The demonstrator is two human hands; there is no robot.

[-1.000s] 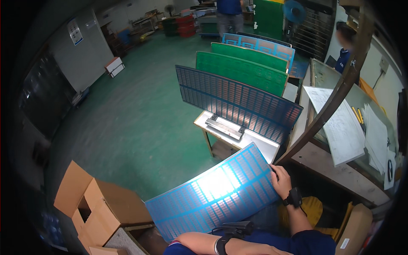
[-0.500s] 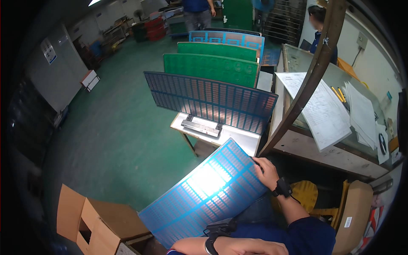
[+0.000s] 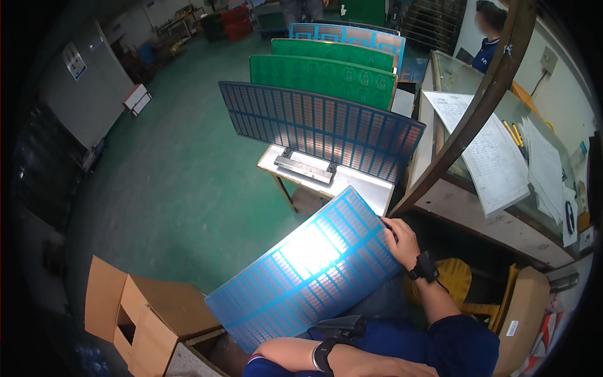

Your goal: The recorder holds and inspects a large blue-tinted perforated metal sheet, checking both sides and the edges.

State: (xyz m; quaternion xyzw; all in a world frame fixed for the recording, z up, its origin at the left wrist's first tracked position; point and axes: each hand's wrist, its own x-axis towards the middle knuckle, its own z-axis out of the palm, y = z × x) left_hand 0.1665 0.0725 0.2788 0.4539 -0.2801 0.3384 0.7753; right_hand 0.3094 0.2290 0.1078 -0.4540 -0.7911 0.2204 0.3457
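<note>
A large blue circuit board panel (image 3: 352, 276) with rows of copper-coloured rectangles lies tilted in front of me, a bright glare at its middle. My right hand (image 3: 403, 244) is closed on its upper right edge, fingers partly behind the board. My left hand (image 3: 370, 363) crosses low in front of my body, beyond the panel's lower edge. Its fingers are cut off by the picture's bottom, so what it does is hidden. A dark band is strapped on each wrist.
Ahead, a dark patterned panel (image 3: 320, 129) stands on a small white table (image 3: 364, 191) beside a metal holder (image 3: 304, 168). Green boards (image 3: 320, 78) stand behind it. An open cardboard box (image 3: 151, 320) is at lower left. A glass-topped desk with papers (image 3: 483, 154) and a wooden post (image 3: 465, 119) are right. Another person sits far right.
The view has tipped lower, so the standing panels appear higher. The right hand keeps its hold on the panel's edge. The left forearm has shifted slightly right.
</note>
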